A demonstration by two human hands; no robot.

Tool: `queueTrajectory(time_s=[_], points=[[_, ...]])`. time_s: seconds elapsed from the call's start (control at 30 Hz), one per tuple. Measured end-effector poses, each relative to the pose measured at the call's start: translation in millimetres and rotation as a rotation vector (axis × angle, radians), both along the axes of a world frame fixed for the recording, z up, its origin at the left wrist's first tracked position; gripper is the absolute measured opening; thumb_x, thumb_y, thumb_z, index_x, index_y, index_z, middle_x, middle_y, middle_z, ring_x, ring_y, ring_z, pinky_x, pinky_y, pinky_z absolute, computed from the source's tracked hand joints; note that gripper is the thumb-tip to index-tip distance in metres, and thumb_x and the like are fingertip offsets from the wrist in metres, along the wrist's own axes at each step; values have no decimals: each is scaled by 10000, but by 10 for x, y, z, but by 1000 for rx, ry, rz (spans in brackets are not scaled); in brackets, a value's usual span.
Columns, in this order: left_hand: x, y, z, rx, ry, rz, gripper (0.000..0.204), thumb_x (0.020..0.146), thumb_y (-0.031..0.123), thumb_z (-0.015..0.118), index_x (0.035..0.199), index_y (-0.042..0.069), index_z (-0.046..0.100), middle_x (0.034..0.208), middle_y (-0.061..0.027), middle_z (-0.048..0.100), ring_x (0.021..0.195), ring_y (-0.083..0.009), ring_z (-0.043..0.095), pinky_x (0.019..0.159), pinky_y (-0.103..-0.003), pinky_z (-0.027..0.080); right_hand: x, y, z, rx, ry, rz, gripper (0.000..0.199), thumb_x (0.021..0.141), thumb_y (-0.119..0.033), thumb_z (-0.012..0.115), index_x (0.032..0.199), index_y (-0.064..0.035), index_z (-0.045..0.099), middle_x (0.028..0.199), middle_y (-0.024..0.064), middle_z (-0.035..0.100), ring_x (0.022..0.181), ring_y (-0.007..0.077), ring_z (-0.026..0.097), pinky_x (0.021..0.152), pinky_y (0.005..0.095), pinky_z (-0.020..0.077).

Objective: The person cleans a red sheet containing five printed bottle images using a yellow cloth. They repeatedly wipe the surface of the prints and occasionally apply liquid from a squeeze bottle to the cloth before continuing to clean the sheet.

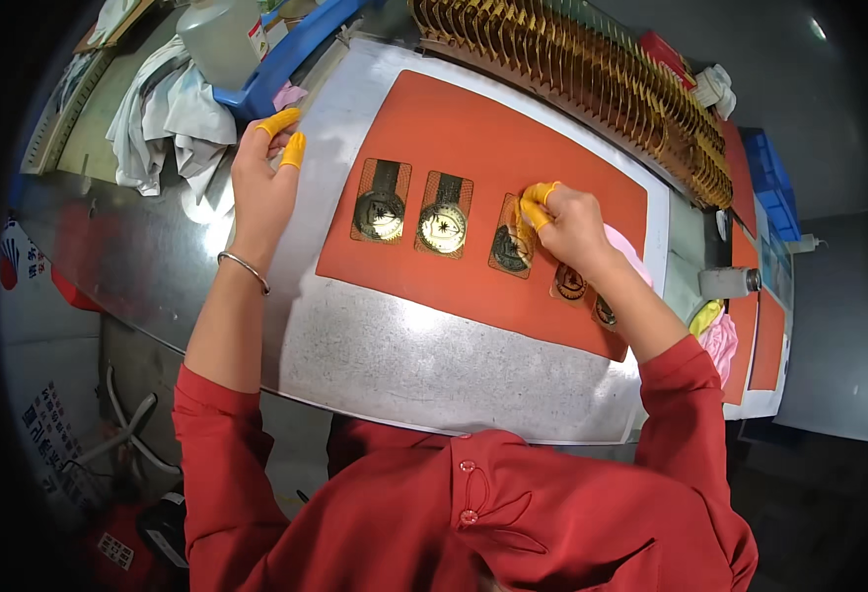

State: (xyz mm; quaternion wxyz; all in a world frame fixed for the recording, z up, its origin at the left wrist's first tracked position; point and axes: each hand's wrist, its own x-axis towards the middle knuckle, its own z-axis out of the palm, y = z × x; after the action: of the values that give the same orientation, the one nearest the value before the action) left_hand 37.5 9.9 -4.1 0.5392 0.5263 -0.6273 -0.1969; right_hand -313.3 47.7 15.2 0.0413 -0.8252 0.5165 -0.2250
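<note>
Small rectangular gold-and-dark metal plates, each with a round emblem, lie in a row on an orange-red mat (493, 113). Two of them, the leftmost plate (380, 212) and the second plate (444, 222), are untouched. My right hand (570, 227), with yellow finger cots, pinches the upper right edge of the third plate (509, 247). My right forearm partly covers a fourth plate (569, 284) and a fifth plate (605, 314). Left of the mat, my left hand (264, 183) is raised, its thumb and forefinger in yellow cots and apart, nothing visible between them.
A long rack (572, 84) of upright gold plates runs behind the mat. At the far left are a blue tray (281, 69), a translucent jug (219, 44) and white rags (173, 123). A bottle (728, 283) and a pink cloth (719, 345) sit to the right.
</note>
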Motion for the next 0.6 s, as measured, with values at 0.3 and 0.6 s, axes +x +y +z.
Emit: queueTrajectory(time_s=[0.3,0.6], points=[[21,5,-2,-19,5,19,239,825,8,580,1062,-17,600,950,-69,592,843,-145,566,789,-251,449,244,267,70,109,33,212,88,760,-95,653,834,-47,644,727,132,616,658,282,605,581,361,491],[35,6,2,-24,8,33,237,826,34,596,1060,-3,605,946,-76,599,845,-152,580,785,-255,455,328,286,57,60,-15,301,101,739,-135,665,762,-40,640,653,130,590,622,298,602,543,386,480]])
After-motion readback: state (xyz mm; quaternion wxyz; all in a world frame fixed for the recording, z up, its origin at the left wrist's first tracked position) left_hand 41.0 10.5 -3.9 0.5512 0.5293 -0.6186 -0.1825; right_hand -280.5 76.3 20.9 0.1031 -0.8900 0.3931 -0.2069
